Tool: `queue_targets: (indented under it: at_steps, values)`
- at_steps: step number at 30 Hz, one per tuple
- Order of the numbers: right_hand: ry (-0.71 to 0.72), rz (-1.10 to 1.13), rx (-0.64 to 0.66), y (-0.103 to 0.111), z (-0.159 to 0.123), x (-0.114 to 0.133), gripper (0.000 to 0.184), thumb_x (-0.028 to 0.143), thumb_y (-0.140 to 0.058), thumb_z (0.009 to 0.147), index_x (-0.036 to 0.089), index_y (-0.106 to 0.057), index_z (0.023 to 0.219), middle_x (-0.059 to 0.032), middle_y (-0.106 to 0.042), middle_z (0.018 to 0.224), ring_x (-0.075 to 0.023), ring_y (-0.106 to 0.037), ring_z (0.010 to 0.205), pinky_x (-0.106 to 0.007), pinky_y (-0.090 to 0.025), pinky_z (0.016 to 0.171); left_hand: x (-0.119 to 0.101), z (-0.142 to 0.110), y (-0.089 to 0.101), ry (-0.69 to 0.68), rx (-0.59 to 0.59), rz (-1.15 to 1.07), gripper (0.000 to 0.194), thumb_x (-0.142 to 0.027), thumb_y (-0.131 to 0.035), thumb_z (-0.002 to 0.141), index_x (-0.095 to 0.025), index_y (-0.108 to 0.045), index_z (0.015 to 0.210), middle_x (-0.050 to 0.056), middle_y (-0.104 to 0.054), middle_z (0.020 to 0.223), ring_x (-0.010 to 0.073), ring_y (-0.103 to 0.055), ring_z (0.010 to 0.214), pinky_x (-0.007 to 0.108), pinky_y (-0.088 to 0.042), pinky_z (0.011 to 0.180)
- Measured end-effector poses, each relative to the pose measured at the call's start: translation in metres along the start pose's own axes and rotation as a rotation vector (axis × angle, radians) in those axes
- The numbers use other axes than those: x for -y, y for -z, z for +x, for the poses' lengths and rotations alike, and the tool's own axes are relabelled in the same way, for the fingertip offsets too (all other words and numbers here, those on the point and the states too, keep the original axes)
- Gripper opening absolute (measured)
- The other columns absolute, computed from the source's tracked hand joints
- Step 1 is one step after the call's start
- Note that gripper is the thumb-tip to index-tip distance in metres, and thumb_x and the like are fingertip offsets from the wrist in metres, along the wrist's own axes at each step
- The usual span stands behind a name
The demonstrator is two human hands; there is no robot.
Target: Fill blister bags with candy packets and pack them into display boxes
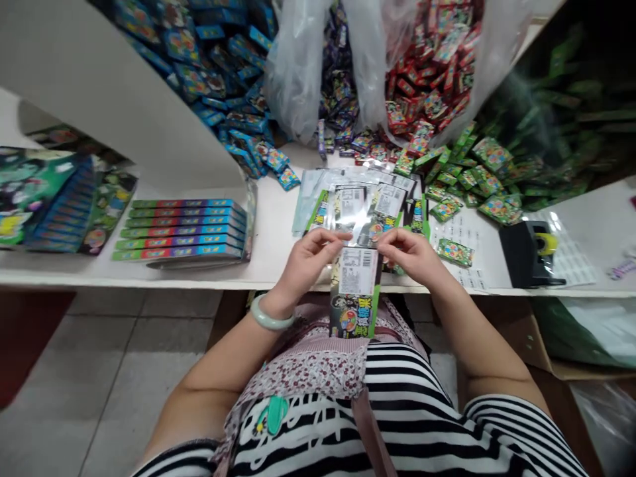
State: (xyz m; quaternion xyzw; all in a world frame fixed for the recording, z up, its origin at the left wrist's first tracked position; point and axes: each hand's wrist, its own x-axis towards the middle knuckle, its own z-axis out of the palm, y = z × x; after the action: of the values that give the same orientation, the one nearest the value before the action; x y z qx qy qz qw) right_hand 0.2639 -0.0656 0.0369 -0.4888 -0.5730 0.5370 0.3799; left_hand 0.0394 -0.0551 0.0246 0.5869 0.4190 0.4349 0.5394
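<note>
My left hand [318, 255] and my right hand [405, 253] are closed in a pinch at the two upper corners of a printed candy packet [354, 291]. The packet has a white label with a barcode at its top and colourful lettering below. It hangs over the table's front edge, against the apron. A clear plastic strip shows between my fingertips; whether it belongs to this packet I cannot tell. Just beyond my hands lies a pile of similar packets [390, 199] in glossy clear plastic. A pale bangle [271, 314] is on my left wrist.
Small blue boxes [238, 79], purple boxes [342, 86], red boxes [432, 99] and green boxes [491, 159] are heaped at the back, some in clear bags [298, 73]. Stacked flat boxes [181, 228] stand left. A black tape dispenser [531, 252] sits right, near a lone green box [456, 252].
</note>
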Motion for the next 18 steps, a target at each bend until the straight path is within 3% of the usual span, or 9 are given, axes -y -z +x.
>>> queue_targets:
  at_steps: [2,4,7,11,13,18]
  values:
    - [0.031,0.024,-0.025,-0.004,0.001,0.002,0.027,0.043,-0.068,0.081,0.022,-0.053,0.074,-0.0013,-0.06,0.083,-0.0133,-0.055,0.073,-0.029,-0.048,0.06,0.002,0.002,0.002,-0.004,-0.016,0.009,0.019,-0.036,-0.066,0.091,-0.02,-0.059,0.083,0.006,-0.075,0.102,0.0183,-0.071,0.096,0.037,-0.059,0.086]
    - [0.033,0.062,-0.083,-0.008,0.004,0.001,0.023,0.038,-0.07,0.08,0.023,-0.053,0.082,-0.0004,-0.06,0.084,-0.0141,-0.056,0.077,-0.029,-0.048,0.064,0.004,0.003,0.005,-0.025,-0.047,0.039,0.011,-0.034,-0.064,0.093,-0.025,-0.061,0.096,0.003,-0.075,0.097,0.0181,-0.072,0.094,0.038,-0.061,0.083]
    - [0.02,0.107,-0.077,-0.009,0.007,0.001,0.026,0.031,-0.07,0.08,0.025,-0.055,0.1,0.0008,-0.06,0.085,-0.0141,-0.056,0.077,-0.029,-0.048,0.064,0.003,0.003,0.007,-0.072,-0.02,0.094,0.028,-0.033,-0.06,0.095,-0.035,-0.056,0.123,0.001,-0.074,0.095,0.0184,-0.072,0.089,0.039,-0.064,0.076]
    - [0.139,-0.071,-0.003,-0.001,0.005,0.01,0.01,0.031,-0.065,0.085,0.024,-0.059,0.086,-0.0013,-0.061,0.091,-0.0158,-0.058,0.088,-0.031,-0.048,0.07,-0.005,0.001,0.006,-0.093,-0.024,0.158,0.008,-0.035,-0.066,0.091,-0.034,-0.068,0.099,0.002,-0.073,0.098,0.0204,-0.07,0.094,0.044,-0.063,0.086]
    - [0.161,-0.128,0.024,0.002,0.004,0.015,0.016,0.035,-0.066,0.085,0.023,-0.058,0.08,-0.0016,-0.061,0.091,-0.016,-0.058,0.089,-0.03,-0.046,0.069,-0.007,0.001,0.004,-0.096,-0.026,0.133,0.003,-0.035,-0.07,0.089,-0.034,-0.069,0.091,0.001,-0.073,0.097,0.0203,-0.069,0.096,0.044,-0.061,0.09]
    - [0.089,-0.047,0.021,0.001,0.008,0.017,0.022,0.04,-0.069,0.081,0.021,-0.057,0.083,-0.0003,-0.062,0.083,-0.0135,-0.055,0.075,-0.03,-0.044,0.067,-0.01,0.009,-0.003,-0.015,-0.073,0.031,0.013,-0.036,-0.074,0.083,-0.024,-0.069,0.084,0.001,-0.071,0.084,0.0155,-0.066,0.08,0.034,-0.059,0.075]
